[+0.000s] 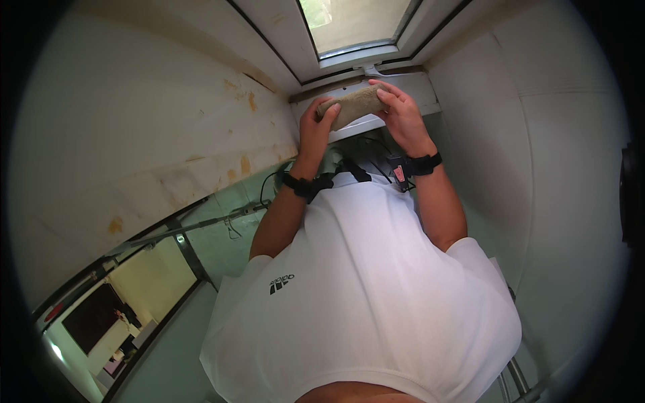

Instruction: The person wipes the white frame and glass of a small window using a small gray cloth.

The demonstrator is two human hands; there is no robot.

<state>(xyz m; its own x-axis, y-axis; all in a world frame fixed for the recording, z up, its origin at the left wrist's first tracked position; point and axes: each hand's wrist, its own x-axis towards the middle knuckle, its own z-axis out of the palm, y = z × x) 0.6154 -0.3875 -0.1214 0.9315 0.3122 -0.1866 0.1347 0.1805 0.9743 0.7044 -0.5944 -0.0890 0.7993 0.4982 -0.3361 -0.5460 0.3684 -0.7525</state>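
Note:
A folded grey-brown cloth (356,107) is stretched between my two hands, just in front of a white window sill (430,94). My left hand (316,125) grips its left end, thumb on the near face. At the other end my right hand (403,115) is closed on the cloth, with the thumb over its upper corner. Both wrists wear black straps, and a small dark device with a red patch (400,173) sits by the right one. The fingers behind the cloth are partly hidden.
Above my hands is a white-framed window (356,27) with a handle (369,70) at its lower edge. A pale wall with brown stains (168,127) is on the left, a tiled wall (484,134) on the right. Lower left are a metal rail (232,213) and a dark-framed mirror or opening (161,282).

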